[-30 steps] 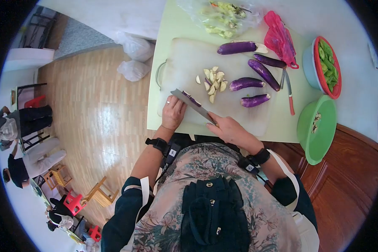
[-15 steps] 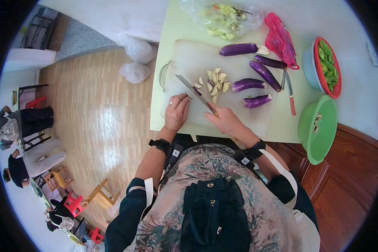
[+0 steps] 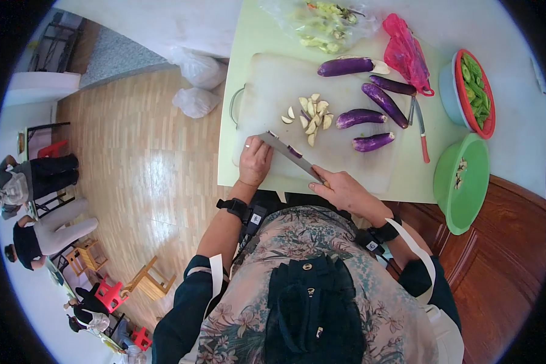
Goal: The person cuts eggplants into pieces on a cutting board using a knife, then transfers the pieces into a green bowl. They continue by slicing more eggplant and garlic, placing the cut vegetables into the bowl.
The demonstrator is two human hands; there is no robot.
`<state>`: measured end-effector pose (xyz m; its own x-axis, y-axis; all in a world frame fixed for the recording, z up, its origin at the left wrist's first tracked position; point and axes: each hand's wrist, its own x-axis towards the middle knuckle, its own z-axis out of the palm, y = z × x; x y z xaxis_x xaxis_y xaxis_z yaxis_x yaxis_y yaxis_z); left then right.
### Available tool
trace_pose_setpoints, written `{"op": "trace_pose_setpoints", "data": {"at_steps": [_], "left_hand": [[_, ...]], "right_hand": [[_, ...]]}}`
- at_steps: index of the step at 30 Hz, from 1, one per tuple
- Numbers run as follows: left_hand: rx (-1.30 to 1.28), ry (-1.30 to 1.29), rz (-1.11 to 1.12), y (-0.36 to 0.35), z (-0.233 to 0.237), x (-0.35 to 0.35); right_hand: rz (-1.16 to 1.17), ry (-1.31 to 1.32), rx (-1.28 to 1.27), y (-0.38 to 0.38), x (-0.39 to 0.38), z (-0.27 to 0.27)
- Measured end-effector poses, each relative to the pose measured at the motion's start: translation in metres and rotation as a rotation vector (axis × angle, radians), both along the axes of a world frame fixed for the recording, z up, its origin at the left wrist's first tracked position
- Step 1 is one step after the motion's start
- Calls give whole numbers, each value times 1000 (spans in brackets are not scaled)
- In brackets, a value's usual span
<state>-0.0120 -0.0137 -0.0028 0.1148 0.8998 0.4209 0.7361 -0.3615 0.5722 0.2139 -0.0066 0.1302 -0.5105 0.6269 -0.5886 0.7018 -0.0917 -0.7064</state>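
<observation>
My right hand point(image 3: 346, 192) is wrapped round the handle of a knife point(image 3: 302, 162), its blade slanting up to the left over the white cutting board point(image 3: 273, 79). Thin slivers of eggplant cling to the blade. At the blade's far end my left hand point(image 3: 256, 161) is closed with curled fingers on a piece of eggplant, mostly hidden beneath them. Beyond the knife lies a small heap of cut eggplant pieces point(image 3: 313, 115). Several whole purple eggplants point(image 3: 361, 119) rest on the board's right side, and a partly peeled-looking eggplant point(image 3: 346, 67) lies at the back.
A red-handled knife point(image 3: 423, 136) lies right of the board. A green basin point(image 3: 449, 200) holds a few scraps; behind it, a red basket point(image 3: 490, 115) contains green peppers. A pink plastic bag point(image 3: 404, 54) and a clear bag of vegetables point(image 3: 324, 27) are at the back. People stand far left.
My right hand has drawn the knife down and to the right, bringing the blade's end against my left fingers. An eggplant sliver now shows near the blade's end. My left hand has barely moved.
</observation>
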Motion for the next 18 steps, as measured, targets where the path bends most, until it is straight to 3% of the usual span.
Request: {"op": "trace_pose_setpoints", "data": {"at_steps": [9,13,18], "left_hand": [[22,-11,14,3,6,3],[27,-14,-2,2,2,1],[52,-50,8,5,4,3]], "right_hand": [[-49,12,-129,14,-13,2],[-50,74,-22,24,-35,-27],[-168,144,-136,22,-35,-43]]}}
